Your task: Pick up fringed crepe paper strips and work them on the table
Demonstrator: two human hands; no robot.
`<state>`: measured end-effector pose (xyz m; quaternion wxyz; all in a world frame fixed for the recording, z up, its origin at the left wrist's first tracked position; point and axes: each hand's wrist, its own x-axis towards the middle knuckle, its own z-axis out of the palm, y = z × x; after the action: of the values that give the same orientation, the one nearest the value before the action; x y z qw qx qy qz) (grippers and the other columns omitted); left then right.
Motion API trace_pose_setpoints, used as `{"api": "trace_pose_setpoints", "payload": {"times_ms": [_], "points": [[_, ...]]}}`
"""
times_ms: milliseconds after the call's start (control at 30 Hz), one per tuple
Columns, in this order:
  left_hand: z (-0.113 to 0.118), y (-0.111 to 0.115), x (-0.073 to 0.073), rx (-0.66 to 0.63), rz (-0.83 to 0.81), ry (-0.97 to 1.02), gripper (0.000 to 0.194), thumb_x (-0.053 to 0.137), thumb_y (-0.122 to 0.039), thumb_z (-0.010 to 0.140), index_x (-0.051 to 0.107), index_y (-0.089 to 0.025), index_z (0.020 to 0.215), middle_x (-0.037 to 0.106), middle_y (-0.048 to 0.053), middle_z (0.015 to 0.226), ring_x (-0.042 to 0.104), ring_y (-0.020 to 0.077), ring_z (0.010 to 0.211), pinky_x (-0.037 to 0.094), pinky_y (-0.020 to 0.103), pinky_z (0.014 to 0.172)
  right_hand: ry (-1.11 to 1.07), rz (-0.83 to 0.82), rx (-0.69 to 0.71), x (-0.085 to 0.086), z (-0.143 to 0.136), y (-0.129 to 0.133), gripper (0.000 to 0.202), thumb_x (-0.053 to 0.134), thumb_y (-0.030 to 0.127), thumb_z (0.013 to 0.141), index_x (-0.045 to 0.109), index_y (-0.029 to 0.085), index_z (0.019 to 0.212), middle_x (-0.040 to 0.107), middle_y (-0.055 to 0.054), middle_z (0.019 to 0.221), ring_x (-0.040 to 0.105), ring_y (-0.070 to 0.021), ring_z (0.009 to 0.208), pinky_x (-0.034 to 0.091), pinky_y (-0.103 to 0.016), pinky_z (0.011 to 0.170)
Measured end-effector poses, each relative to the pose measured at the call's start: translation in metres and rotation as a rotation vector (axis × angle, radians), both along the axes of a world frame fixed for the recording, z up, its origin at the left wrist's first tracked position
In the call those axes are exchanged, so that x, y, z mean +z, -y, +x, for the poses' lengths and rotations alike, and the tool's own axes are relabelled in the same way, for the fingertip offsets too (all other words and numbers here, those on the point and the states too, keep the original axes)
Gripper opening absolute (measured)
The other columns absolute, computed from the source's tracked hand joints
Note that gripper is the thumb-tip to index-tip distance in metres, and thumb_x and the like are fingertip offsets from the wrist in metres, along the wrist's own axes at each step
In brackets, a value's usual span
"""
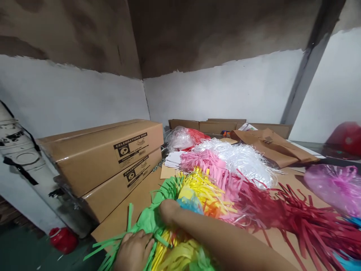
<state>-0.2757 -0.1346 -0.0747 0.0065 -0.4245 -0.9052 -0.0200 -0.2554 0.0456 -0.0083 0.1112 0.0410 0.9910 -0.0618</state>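
Observation:
Green fringed tissue paper [148,219] lies across the front edge of the cardboard-covered surface. My left hand [134,250] is closed on it at the bottom, fingers bent over the green strips. My right hand [169,211] reaches in from the right and is closed at the upper part of the same green paper; its fingertips are hidden. Beneath my right forearm is a heap of yellow tissue fringe [180,258]. Just beyond my right hand are a blue tissue piece [191,203] and a yellow fringe tassel [201,188].
Two stacked cardboard boxes [104,150] stand at left. Pink fringe [210,162], white shredded strips [239,156] and dark red fringe [282,209] spread behind and right. A pink plastic bag [335,186] sits at right, brown paper [270,146] behind. A red jug [63,240] is on the floor.

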Motion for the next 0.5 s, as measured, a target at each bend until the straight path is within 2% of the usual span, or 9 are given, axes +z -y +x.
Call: {"api": "trace_pose_setpoints", "payload": {"times_ms": [133,233,400,500], "points": [[0.000,0.000,-0.007,-0.019,0.063,0.025,0.035,0.046,-0.032,0.096,0.075,-0.028,0.115,0.074,0.012,0.106,0.066,0.0315,0.108,0.044,0.051,0.103,0.104,-0.016,-0.063,-0.006,0.000,0.000,0.025,0.066,0.037,0.099,0.069,0.014,0.109,0.071,-0.008,0.111,0.070,-0.0226,0.101,0.060,-0.040,0.086],[-0.001,0.000,-0.011,-0.016,0.102,0.038,0.033,0.049,-0.031,0.094,0.075,-0.029,0.114,0.074,0.012,0.106,0.066,0.0309,0.108,0.047,0.049,0.101,0.106,-0.034,-0.085,-0.003,0.000,0.005,0.021,0.067,0.032,0.099,0.069,0.014,0.109,0.070,-0.008,0.114,0.069,-0.0238,0.105,0.059,-0.042,0.089],[-0.001,0.006,-0.016,-0.014,0.168,0.050,0.037,0.051,-0.035,0.092,0.075,-0.025,0.118,0.073,0.014,0.110,0.066,0.0323,0.109,0.050,0.049,0.099,0.084,-0.103,-0.115,-0.004,-0.003,0.007,0.022,0.066,0.033,0.099,0.068,0.016,0.112,0.069,-0.007,0.114,0.068,-0.0226,0.101,0.059,-0.041,0.088],[-0.001,0.009,-0.012,-0.024,0.212,0.048,0.037,0.049,-0.037,0.094,0.075,-0.024,0.117,0.074,0.013,0.112,0.066,0.0309,0.110,0.049,0.049,0.101,0.072,-0.157,-0.121,-0.005,-0.004,0.002,0.022,0.066,0.034,0.099,0.068,0.015,0.109,0.070,-0.007,0.110,0.069,-0.0217,0.098,0.059,-0.041,0.086]]}}
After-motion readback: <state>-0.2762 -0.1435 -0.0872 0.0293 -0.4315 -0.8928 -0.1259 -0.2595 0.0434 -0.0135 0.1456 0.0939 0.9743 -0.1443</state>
